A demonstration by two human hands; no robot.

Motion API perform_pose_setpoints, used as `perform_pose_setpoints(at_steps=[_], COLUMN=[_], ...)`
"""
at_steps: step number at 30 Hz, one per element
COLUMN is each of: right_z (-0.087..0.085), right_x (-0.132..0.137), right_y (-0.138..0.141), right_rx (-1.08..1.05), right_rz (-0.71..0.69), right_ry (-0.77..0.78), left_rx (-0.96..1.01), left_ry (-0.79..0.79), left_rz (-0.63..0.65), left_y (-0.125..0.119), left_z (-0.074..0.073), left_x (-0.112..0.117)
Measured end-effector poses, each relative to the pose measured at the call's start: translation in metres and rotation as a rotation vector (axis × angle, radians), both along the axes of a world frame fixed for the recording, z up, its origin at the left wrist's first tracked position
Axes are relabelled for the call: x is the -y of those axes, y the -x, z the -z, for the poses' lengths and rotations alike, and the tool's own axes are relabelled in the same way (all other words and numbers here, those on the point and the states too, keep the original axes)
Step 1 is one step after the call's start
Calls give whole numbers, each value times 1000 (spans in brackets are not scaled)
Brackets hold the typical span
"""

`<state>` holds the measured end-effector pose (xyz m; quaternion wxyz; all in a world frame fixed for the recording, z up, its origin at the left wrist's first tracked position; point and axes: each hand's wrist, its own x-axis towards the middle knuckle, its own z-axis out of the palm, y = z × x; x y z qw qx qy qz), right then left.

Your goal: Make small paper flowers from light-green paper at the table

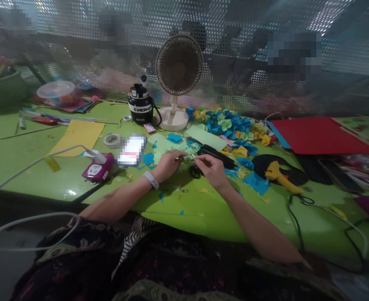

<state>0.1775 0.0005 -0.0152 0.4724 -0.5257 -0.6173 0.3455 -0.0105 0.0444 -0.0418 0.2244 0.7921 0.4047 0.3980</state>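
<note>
My left hand (pixel 169 164) and my right hand (pixel 210 168) meet over the green table (pixel 184 209), both pinching a small pale green paper piece (pixel 188 159) between their fingertips. A white band sits on my left wrist. Black scissors (pixel 196 171) lie just under my right hand. A black stapler-like tool (pixel 217 155) lies beyond my right hand. Blue and yellow paper scraps are scattered around both hands.
A phone (pixel 131 149), tape roll (pixel 111 140) and pink power strip (pixel 98 169) lie left. A desk fan (pixel 178 79) and black jug (pixel 139 103) stand behind. Folded paper flowers (pixel 231 124), a yellow glue gun (pixel 279 174) and red sheets (pixel 316 136) are right.
</note>
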Motion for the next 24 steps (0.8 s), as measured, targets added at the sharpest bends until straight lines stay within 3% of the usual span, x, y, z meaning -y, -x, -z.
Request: perform_pose_setpoints(at_steps=[3, 7, 13, 18, 24], right_z=[-4, -12, -14, -17, -20], right_x=[3, 8, 10, 14, 15], right_y=[-2, -3, -5, -3, -4], right_rx=[-20, -69, -127, -173, -242], right_rz=[21, -10, -46, -89, 1], right_ry=[-6, -10, -1, 31, -67], left_rx=[210, 507, 744, 824, 851], left_ry=[118, 406, 642, 767, 820], left_rz=[7, 125, 168, 213, 152], left_y=[-1, -3, -5, -6, -8], left_z=[1, -3, -11, -12, -18], left_x=[-2, 0, 7, 11, 13])
